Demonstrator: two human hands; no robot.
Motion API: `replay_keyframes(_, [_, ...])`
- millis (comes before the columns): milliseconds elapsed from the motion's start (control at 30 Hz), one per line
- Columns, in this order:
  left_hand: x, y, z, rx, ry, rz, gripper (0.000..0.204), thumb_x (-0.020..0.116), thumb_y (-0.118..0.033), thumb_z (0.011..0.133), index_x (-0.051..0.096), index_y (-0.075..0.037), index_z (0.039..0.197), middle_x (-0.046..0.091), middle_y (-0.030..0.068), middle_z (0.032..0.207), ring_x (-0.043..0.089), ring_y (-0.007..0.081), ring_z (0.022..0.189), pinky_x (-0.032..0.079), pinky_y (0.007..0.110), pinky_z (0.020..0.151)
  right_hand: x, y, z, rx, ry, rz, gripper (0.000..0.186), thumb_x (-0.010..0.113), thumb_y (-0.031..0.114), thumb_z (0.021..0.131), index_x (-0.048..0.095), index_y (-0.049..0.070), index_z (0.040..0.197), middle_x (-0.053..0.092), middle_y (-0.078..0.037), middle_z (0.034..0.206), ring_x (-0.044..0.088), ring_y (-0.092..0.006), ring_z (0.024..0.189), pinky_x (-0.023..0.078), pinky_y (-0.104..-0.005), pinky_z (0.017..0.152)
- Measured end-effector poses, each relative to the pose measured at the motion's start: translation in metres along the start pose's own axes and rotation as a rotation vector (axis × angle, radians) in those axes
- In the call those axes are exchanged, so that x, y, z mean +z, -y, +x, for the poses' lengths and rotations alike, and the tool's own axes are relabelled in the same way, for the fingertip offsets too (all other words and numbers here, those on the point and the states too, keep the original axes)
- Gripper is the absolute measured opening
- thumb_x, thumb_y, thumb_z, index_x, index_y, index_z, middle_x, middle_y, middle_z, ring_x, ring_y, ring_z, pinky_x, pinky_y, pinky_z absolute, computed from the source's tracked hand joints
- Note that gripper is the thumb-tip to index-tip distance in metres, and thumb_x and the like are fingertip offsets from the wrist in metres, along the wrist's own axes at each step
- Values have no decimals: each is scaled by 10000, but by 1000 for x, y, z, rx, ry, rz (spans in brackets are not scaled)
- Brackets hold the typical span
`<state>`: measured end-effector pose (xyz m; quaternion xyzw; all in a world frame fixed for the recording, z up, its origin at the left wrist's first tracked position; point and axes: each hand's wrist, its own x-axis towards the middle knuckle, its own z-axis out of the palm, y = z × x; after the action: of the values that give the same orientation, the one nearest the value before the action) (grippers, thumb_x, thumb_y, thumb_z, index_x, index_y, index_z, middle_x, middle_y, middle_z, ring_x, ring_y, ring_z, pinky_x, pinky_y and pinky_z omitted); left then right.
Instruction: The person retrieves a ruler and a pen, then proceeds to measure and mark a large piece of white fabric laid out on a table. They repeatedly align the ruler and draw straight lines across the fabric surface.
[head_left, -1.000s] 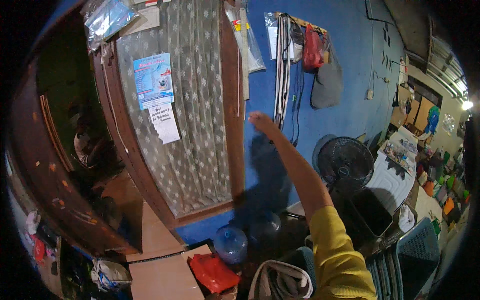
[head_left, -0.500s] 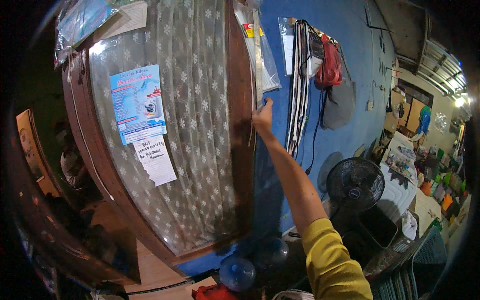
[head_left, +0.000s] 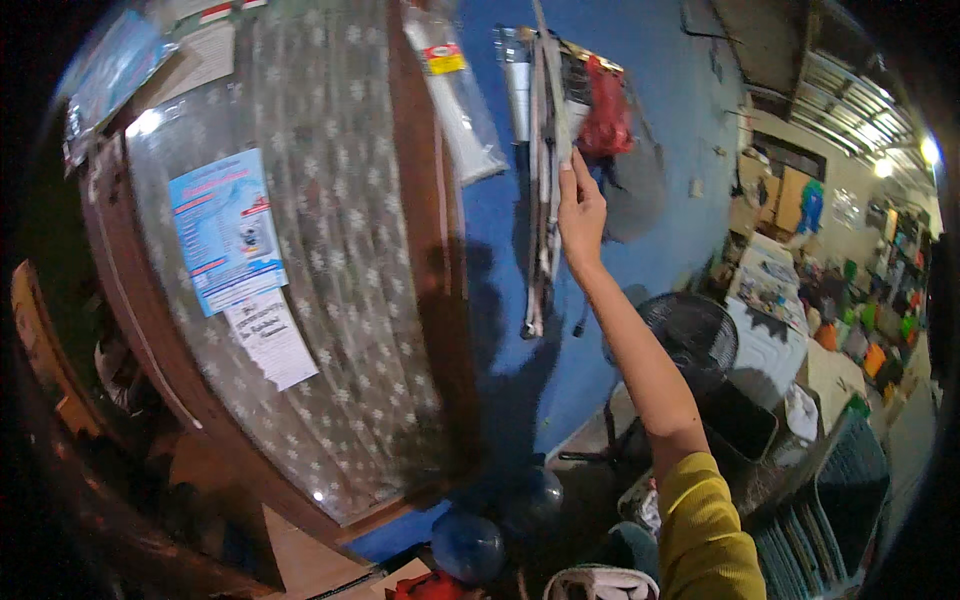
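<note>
- I have the right hand raised high, the bare forearm running straight up from the yellow sleeve at the lower edge of the view.
- The wrist is nearly in line with the forearm, the back of the hand faces me, and the fingers point upward.
- The fingertips touch the bundle of long pale and dark straps hanging on the blue wall. I think they pinch one pale strip, but the view does not show whether the grip is closed, so I cannot tell.
- The bundle hangs just right of the brown wooden door frame, with a red bag hooked just beside it on the right.
- A clear plastic packet with a yellow label hangs on the frame, to the left of the straps.
- My left hand is out of view.
- The glass door panel behind white dotted lace carries a blue leaflet.
- A black floor fan stands beyond the forearm.
</note>
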<state>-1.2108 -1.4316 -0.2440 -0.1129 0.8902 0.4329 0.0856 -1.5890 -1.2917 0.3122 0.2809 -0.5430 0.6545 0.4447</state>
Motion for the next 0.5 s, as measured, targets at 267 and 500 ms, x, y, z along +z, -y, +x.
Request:
replay_keyframes(267, [20, -171, 11, 400, 1, -359, 271, 452, -236, 922, 583, -19, 1017, 623, 114, 897, 595, 223, 837, 471, 331, 766, -216, 77, -181, 292, 302, -317, 190, 595, 160, 835, 524, 20, 941, 502, -83, 805, 485, -180, 751, 404, -316, 672])
replay_keyframes(500, [113, -329, -51, 893, 381, -871, 683, 406, -473, 906, 201, -19, 1374, 500, 201, 1193, 499, 296, 1092, 376, 403, 957, -470, 225, -406, 470, 423, -319, 169, 474, 197, 929, 517, 37, 897, 455, -83, 772, 457, -159, 709, 390, -311, 638])
